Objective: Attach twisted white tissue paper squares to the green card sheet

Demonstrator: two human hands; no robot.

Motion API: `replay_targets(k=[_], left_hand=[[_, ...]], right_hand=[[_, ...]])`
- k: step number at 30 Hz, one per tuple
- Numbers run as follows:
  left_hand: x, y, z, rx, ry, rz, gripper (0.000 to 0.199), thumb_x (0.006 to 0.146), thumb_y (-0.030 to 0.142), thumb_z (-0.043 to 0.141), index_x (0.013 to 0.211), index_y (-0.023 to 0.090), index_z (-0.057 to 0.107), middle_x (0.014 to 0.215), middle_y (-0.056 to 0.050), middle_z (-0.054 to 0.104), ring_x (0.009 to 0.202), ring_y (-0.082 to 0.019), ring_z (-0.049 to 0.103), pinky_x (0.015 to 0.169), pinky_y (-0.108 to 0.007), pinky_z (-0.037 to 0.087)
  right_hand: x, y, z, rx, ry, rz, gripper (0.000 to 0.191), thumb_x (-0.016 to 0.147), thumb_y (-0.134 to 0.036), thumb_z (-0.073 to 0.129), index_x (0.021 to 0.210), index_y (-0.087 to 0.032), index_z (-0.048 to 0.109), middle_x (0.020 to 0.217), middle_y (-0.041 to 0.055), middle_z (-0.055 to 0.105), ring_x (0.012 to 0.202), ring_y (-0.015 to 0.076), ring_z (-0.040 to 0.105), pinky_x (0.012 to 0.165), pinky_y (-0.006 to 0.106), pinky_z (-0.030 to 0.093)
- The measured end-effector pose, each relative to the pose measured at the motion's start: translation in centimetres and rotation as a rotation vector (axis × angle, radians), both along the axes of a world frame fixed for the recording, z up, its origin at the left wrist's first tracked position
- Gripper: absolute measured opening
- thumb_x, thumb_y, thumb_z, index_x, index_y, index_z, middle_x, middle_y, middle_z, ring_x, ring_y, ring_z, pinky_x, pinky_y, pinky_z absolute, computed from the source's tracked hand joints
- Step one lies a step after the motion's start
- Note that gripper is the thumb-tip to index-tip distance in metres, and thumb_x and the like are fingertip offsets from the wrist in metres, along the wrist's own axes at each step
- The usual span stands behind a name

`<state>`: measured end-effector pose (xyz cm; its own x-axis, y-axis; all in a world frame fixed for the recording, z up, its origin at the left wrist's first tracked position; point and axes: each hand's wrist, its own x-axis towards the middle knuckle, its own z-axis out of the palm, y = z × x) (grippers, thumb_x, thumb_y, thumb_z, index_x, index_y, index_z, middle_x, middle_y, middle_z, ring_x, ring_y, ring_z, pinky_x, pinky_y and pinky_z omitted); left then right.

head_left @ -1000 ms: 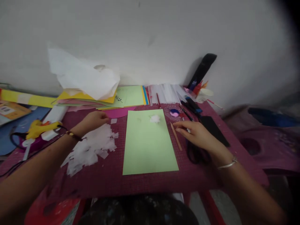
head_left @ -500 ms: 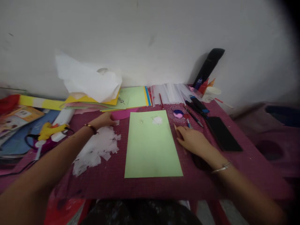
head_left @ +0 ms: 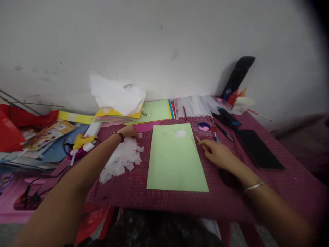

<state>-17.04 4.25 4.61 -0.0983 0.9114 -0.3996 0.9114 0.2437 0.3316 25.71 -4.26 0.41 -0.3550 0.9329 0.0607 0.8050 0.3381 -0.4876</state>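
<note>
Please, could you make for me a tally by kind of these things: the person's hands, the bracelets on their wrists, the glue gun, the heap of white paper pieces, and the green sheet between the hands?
Hands: 2 (left hand, right hand)
Bracelets: 2 (dark bracelet, silver bracelet)
Glue gun: 1
White paper heap: 1
Green sheet: 1
Total: 7

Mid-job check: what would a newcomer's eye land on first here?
Probably the pale green sheet, flat on the table between left hand and right hand, with a white clump near its far edge. Next, the heap of white pieces to its left, then the yellow glue gun farther left.
</note>
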Motion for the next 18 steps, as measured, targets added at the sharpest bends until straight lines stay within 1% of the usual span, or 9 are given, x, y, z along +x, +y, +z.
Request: replay_targets(k=[2, 4, 6, 8, 10, 13, 14, 16, 18], left_hand=[[0.6, -0.2, 0.3, 0.0, 0.012, 0.01, 0.022, 0.052, 0.022, 0.067, 0.041, 0.018, 0.048, 0.041, 0.002, 0.046, 0.045, -0.011, 0.039, 0.047, -0.026, 0.026], [1.4, -0.6, 1.0, 0.006, 0.013, 0.009, 0.022, 0.051, 0.02, 0.065, 0.041, 0.018, 0.046, 0.04, 0.003, 0.044, 0.045, -0.011, 0.039, 0.047, -0.025, 0.026], [2.3, -1.2, 2.0, 0.027, -0.006, -0.003, 0.019, 0.052, 0.021, 0.064, 0.045, 0.018, 0.047, 0.042, 0.003, 0.044, 0.046, -0.011, 0.039, 0.047, -0.025, 0.027], [3.1, -2.3, 3.4, 0.07, -0.045, -0.027, 0.018, 0.056, 0.026, 0.064, 0.052, 0.018, 0.048, 0.047, 0.004, 0.045, 0.048, -0.01, 0.039, 0.048, -0.024, 0.028], [4.2, -3.9, 4.8, 0.14, -0.191, -0.067, 0.021, 0.061, 0.033, 0.063, 0.06, 0.018, 0.048, 0.053, 0.004, 0.045, 0.05, -0.009, 0.038, 0.049, -0.023, 0.028], [6.4, -7.2, 6.0, 0.285, -0.556, -0.106, 0.026, 0.064, 0.038, 0.063, 0.065, 0.019, 0.045, 0.058, 0.005, 0.042, 0.052, -0.007, 0.035, 0.05, -0.022, 0.029], [7.2, -8.2, 6.1, 0.337, -0.654, -0.092, 0.027, 0.065, 0.038, 0.064, 0.065, 0.019, 0.043, 0.058, 0.005, 0.041, 0.052, -0.007, 0.034, 0.05, -0.022, 0.029], [8.9, -9.9, 5.9, 0.406, -0.8, -0.041, 0.027, 0.065, 0.036, 0.065, 0.068, 0.02, 0.044, 0.059, 0.005, 0.042, 0.051, -0.007, 0.034, 0.05, -0.022, 0.029], [10.3, -10.6, 5.3, 0.447, -0.925, 0.019, 0.026, 0.064, 0.034, 0.067, 0.075, 0.02, 0.049, 0.062, 0.004, 0.047, 0.053, -0.007, 0.038, 0.051, -0.022, 0.032]], right_hand=[[0.2, 0.3, 0.1, -0.085, 0.242, 0.009, 0.026, 0.078, -0.02, 0.049, 0.099, -0.02, 0.063, 0.073, 0.0019, 0.062, 0.064, 0.017, 0.058, 0.06, 0.028, 0.043], [0.5, 0.6, 0.3, -0.176, 0.504, -0.015, 0.021, 0.077, -0.027, 0.053, 0.094, -0.021, 0.063, 0.068, -0.0007, 0.058, 0.058, 0.0145, 0.054, 0.055, 0.026, 0.041], [0.9, 0.7, 0.5, -0.288, 0.727, -0.064, 0.02, 0.075, -0.031, 0.056, 0.091, -0.021, 0.062, 0.066, -0.0018, 0.056, 0.054, 0.0134, 0.052, 0.052, 0.026, 0.042], [1.4, 0.7, 0.9, -0.365, 0.881, -0.12, 0.02, 0.075, -0.033, 0.054, 0.091, -0.022, 0.061, 0.066, -0.001, 0.057, 0.055, 0.0146, 0.055, 0.056, 0.029, 0.047], [1.7, 0.5, 1.6, -0.338, 0.985, -0.158, 0.02, 0.077, -0.031, 0.048, 0.091, -0.023, 0.06, 0.073, 0.0028, 0.061, 0.067, 0.018, 0.062, 0.067, 0.035, 0.052], [1.4, 0.0, 2.7, -0.219, 1.106, -0.17, 0.023, 0.076, -0.025, 0.047, 0.096, -0.025, 0.059, 0.093, 0.0068, 0.065, 0.089, 0.0211, 0.065, 0.082, 0.041, 0.052], [1.1, -0.3, 3.2, -0.189, 1.142, -0.17, 0.024, 0.075, -0.024, 0.048, 0.097, -0.026, 0.058, 0.096, 0.0066, 0.065, 0.091, 0.021, 0.064, 0.084, 0.042, 0.052], [0.1, -0.8, 4.0, -0.157, 1.183, -0.157, 0.024, 0.074, -0.024, 0.052, 0.097, -0.027, 0.057, 0.097, 0.005, 0.065, 0.09, 0.0196, 0.063, 0.088, 0.042, 0.051], [-1.0, -1.7, 4.7, -0.181, 1.22, -0.136, 0.02, 0.073, -0.024, 0.055, 0.093, -0.027, 0.056, 0.094, 0.0031, 0.064, 0.088, 0.018, 0.063, 0.089, 0.041, 0.052]])
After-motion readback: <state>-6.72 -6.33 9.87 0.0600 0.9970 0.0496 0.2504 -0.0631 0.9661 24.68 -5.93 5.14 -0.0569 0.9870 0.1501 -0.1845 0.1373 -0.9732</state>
